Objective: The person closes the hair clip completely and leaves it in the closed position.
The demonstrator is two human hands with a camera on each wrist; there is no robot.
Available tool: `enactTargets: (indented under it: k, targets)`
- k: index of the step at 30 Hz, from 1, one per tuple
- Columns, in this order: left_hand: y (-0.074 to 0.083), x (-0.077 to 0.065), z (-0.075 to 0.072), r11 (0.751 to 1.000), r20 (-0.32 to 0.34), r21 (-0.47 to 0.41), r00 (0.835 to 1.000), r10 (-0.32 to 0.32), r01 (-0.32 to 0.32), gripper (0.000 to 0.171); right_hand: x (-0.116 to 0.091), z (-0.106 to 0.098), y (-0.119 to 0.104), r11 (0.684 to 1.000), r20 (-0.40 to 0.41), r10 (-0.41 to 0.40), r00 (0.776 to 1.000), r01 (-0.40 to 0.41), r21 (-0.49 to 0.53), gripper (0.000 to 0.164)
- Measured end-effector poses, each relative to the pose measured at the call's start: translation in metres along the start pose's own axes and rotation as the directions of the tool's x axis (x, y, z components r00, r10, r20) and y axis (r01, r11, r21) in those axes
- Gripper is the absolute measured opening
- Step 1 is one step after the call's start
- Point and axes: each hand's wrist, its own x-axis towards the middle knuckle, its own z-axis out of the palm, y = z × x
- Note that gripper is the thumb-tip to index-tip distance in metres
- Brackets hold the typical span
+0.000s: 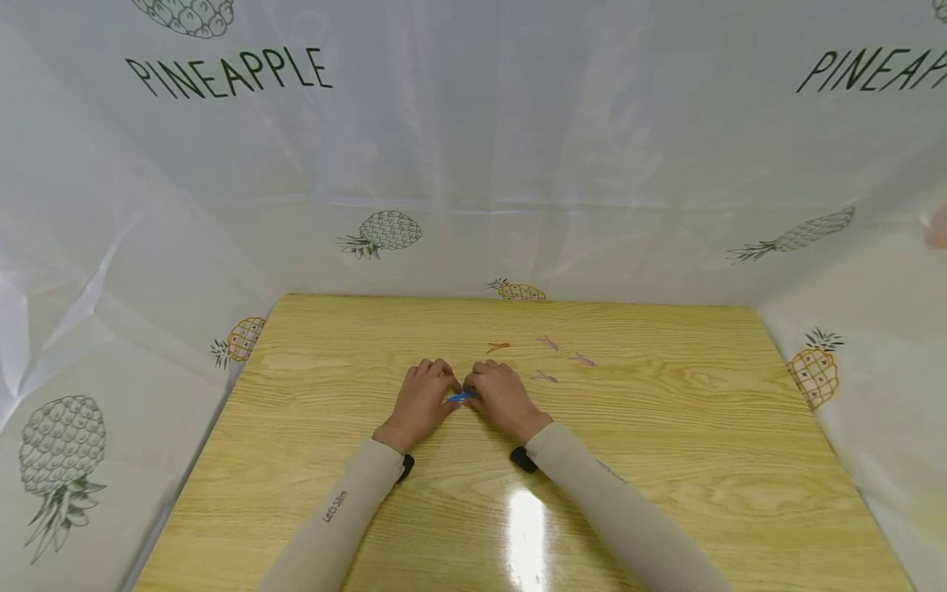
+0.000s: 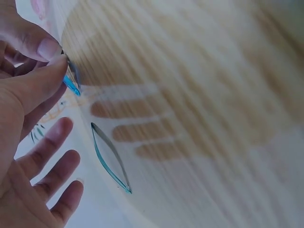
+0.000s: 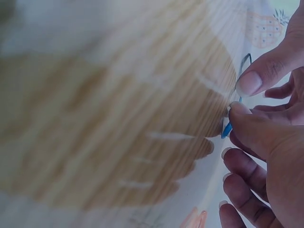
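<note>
In the head view, a small blue snap hair clip (image 1: 462,396) is between my two hands, just above the wooden table. My left hand (image 1: 423,400) pinches one side of it with thumb and forefinger. From the other side, my right hand (image 1: 505,400) pinches it with its fingertips. Part of the clip is hidden by the fingers; its blue end (image 2: 71,85) shows in the left wrist view. There, the left hand's other fingers spread loosely. A teal snap hair clip (image 2: 105,164) with its two strips bowed apart lies on the table beyond them.
An orange hair clip (image 1: 498,347) lies beyond the hands on the wooden table (image 1: 666,427). Several pink hair clips lie right of it, one pink clip (image 1: 543,376) near the right hand. A pineapple-print sheet (image 1: 592,148) surrounds the table's back and sides.
</note>
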Motion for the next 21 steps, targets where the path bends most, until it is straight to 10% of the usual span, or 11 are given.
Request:
enactTargets:
  k: [21]
  targets:
    - [0.0,0.0027,-0.0021,0.999,0.035,0.051,0.999,-0.01,0.008,0.006,0.0035,-0.0014,-0.0041,0.999,0.005,-0.011,1.0,0.011,0.035,0.011]
